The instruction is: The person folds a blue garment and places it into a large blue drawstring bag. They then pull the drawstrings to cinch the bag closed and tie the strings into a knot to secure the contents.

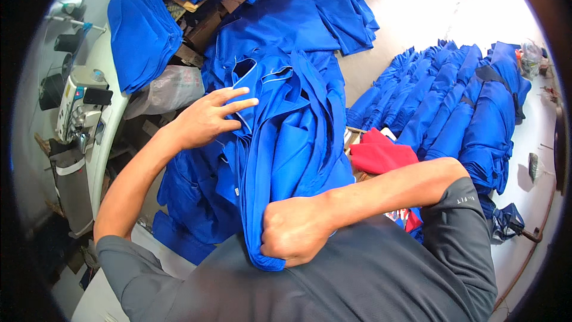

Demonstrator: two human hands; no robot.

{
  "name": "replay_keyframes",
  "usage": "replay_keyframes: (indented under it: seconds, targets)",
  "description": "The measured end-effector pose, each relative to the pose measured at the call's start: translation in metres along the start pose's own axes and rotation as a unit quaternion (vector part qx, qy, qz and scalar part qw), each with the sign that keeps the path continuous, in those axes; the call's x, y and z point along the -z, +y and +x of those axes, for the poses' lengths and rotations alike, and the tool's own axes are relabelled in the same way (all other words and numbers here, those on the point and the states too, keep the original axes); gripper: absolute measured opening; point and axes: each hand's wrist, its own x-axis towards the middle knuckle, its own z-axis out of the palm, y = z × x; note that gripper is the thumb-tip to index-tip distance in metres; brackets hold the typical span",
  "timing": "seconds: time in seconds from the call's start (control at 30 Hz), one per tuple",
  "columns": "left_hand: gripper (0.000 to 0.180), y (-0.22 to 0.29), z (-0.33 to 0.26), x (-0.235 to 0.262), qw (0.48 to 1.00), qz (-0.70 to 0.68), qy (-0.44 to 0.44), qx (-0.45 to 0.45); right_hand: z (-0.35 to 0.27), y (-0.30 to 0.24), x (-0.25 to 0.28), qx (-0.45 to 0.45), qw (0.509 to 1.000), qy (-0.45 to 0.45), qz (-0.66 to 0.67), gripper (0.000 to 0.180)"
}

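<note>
- One long bundle of blue cloth [301, 125], loosely folded, lies in front of us, running from the blue pile [271, 27] at the top down to our dark grey shirt [369, 274].
- Left hand [202, 120]: back upward, at the bundle's left edge. We record the fingers as spread apart, their tips over the cloth; whether they press on it we cannot tell.
- Right hand [298, 226]: at the bundle's near end, close against the shirt. We note the fingers curled into a fist, gripping the cloth; the fingertips are hidden, and a folded end shows below the knuckles.
- To the left we see a white machine [77, 104] with black thread spools [67, 43] behind it. A stack of blue cloth pieces [143, 36] hangs near it, above a pale plastic bag [173, 90].
- To the right of the bundle we find a red cloth [382, 152], partly behind the right forearm.
- Beyond that, we log a row of rolled blue bundles [438, 104] side by side, a dark strap [490, 74] across the one nearest the wall.
</note>
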Motion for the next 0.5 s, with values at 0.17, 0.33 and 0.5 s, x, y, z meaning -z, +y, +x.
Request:
replay_keyframes:
  seconds: [0.17,0.33,0.5]
  targets:
    - [0.015,-0.013,0.035,-0.017,0.99,-0.004,-0.071,-0.118,0.012,0.003,-0.008,-0.022,0.999,-0.031,0.0,0.027]
    - [0.017,-0.028,0.045,-0.022,0.98,-0.016,-0.124,-0.154,0.011,0.002,-0.004,-0.041,0.999,-0.004,0.001,0.027]
    - [0.015,-0.043,0.029,-0.029,0.988,-0.059,-0.069,-0.125,-0.004,-0.005,0.009,-0.064,0.998,0.011,-0.019,0.022]
